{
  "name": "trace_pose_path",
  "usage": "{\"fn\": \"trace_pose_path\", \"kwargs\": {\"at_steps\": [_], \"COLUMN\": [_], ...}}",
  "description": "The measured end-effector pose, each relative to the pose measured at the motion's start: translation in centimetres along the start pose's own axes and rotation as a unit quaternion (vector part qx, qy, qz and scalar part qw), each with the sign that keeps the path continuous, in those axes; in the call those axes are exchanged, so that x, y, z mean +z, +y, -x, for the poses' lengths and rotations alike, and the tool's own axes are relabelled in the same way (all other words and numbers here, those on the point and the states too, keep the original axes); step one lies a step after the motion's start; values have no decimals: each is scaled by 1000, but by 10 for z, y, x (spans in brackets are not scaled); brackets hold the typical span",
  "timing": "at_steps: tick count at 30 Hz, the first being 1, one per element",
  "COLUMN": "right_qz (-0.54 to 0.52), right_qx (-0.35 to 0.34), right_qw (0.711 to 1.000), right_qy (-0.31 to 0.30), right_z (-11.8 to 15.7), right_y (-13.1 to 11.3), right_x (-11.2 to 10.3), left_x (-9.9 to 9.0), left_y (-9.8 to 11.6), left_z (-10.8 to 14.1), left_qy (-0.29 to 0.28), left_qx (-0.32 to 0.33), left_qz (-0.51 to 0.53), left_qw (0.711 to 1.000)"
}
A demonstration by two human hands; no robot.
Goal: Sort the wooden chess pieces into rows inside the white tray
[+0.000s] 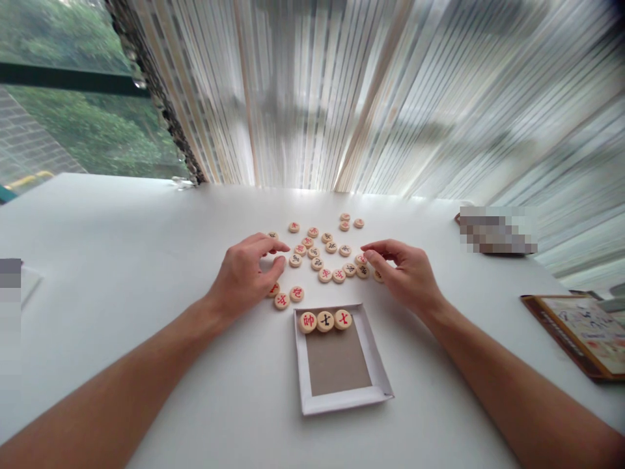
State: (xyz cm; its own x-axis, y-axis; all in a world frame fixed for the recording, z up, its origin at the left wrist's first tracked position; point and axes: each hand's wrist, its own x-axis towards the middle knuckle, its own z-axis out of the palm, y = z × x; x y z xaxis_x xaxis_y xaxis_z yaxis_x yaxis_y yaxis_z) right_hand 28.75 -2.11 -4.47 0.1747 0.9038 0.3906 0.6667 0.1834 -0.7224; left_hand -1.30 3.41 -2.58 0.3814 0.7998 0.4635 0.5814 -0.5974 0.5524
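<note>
Several round wooden pieces with red or black characters lie scattered mid-table, among them a black-marked piece (345,250). Three more stand in a row along the far side of a shallow white box (303,384). My left hand (251,270) is at the left of the scattered pieces, thumb and fingers apart, with nothing between them. Close to its palm are a red-marked piece (282,300) and another (297,294). On the right, my right hand (403,270) has its thumb and forefinger near a red-marked piece (361,258); whether they touch it is unclear.
The white table (122,260) reaches back to a striped curtain (293,98). A brown-edged board or folder (581,332) lies at the right edge, with a blurred-out object (498,231) behind it. A pale object (30,286) is at far left.
</note>
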Motion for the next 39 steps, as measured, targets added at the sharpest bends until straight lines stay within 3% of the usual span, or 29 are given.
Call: {"fn": "trace_pose_path", "kwargs": {"at_steps": [10, 14, 22, 25, 34, 39], "right_qz": [33, 34, 42, 44, 47, 63], "right_qx": [28, 31, 16, -6, -132, -151], "right_qw": [996, 997, 998, 999, 978, 969], "right_qy": [79, 70, 39, 11, -153, -188], "right_z": [-24, -26, -22, -21, -10, -10], "right_y": [27, 31, 27, 23, -1, 0], "right_x": [-24, -23, -19, -19, -22, -22], "left_x": [-12, -11, -5, -3, -2, -2], "left_y": [-24, -26, -11, -8, -5, -3], "left_z": [-14, -15, -8, -6, -4, -4], "left_qy": [63, 61, 45, 42, 39, 39], "left_qx": [-76, -87, -44, -35, -26, -30], "left_qz": [-79, -82, -50, -49, -33, -31], "left_qw": [992, 991, 997, 997, 998, 998]}}
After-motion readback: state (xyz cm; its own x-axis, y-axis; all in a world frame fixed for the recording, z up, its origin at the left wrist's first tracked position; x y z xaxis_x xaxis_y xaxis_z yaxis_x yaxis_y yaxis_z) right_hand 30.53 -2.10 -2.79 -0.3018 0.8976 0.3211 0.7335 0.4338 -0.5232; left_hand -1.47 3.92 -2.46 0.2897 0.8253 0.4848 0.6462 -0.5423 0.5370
